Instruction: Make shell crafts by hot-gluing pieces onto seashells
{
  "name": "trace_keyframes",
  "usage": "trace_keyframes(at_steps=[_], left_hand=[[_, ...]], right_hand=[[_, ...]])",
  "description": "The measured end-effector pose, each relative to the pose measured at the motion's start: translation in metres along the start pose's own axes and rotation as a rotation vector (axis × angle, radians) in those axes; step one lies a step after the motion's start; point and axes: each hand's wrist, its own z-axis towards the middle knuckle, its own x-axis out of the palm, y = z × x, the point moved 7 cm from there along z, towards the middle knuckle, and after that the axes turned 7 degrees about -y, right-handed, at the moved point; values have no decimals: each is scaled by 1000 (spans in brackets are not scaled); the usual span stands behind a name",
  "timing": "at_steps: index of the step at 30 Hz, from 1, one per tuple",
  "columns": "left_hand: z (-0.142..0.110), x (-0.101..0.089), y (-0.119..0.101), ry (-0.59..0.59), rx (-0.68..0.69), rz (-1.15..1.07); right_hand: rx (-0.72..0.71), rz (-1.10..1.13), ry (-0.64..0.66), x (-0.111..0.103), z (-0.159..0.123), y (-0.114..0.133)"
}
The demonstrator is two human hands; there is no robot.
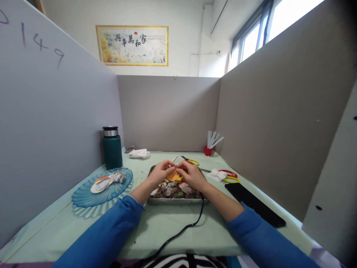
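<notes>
Both hands meet over a metal tray (pixel 178 201) filled with small seashells (pixel 169 190). My left hand (pixel 162 172) has its thumb and fingertips pinched together. Opposite it, my right hand (pixel 192 174) makes a similar pinch, the fingertips of both nearly touching. Whatever lies between them is too small to make out. Just below the fingertips is an orange shell-like piece (pixel 173 176), with a yellow piece (pixel 179 179) beside it. A white stick-like thing (pixel 174 159) shows behind the fingers. Paler, larger shells (pixel 185 188) lie at the tray's right.
On the left stand a blue scalloped plate (pixel 83 199) bearing shell pieces and a green bottle (pixel 112 150). Scissors (pixel 192 161), red- and yellow-handled tools (pixel 231 176), a black phone-like slab (pixel 255 204) and a red cup (pixel 208 151) of white sticks lie right. A black cable (pixel 178 233) crosses the front.
</notes>
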Motion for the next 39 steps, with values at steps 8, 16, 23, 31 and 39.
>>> trace_keyframes(at_steps=[8,16,23,31,39], left_hand=[[1,2,12,13,-73,20],[0,3,15,64,-93,34],[-4,7,10,100,-118,-61],[-7,9,10,139,-136,-34],[-6,9,13,121,-156,-44]], right_hand=[[-27,-2,-28,0,1,-4],[-26,-2,-31,1,2,-7],[-20,-13,-20,1,1,-5],[-60,-78,-36,-1,0,-1],[-72,-100,-26,0,-1,-1]])
